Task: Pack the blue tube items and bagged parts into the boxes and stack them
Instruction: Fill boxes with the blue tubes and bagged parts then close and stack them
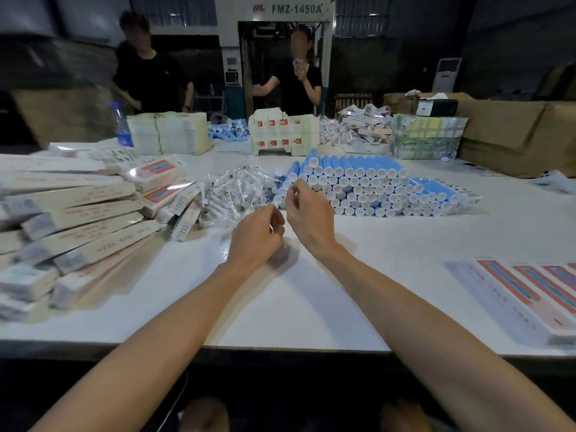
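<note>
A stack of blue tubes (pixel 371 185) with white caps lies at the table's middle, caps facing me. Left of it sits a heap of clear bagged parts (pixel 237 191). My left hand (pixel 258 236) hovers at the near edge of that heap, fingers curled round a small clear bagged part that glints between them. My right hand (pixel 307 215) is raised just in front of the tube stack's left end, fingers loosely curled with nothing visible in them. Long flat boxes (pixel 84 226) are piled at the left. Packed boxes (pixel 526 294) lie side by side at the right.
Across the white table (pixel 311 294) two people stand behind bundles of flat cartons (pixel 282 132), more blue tubes (pixel 227 130) and a water bottle (pixel 121 124). Large cardboard cartons (pixel 514 132) fill the far right. The table's front edge runs just below my forearms.
</note>
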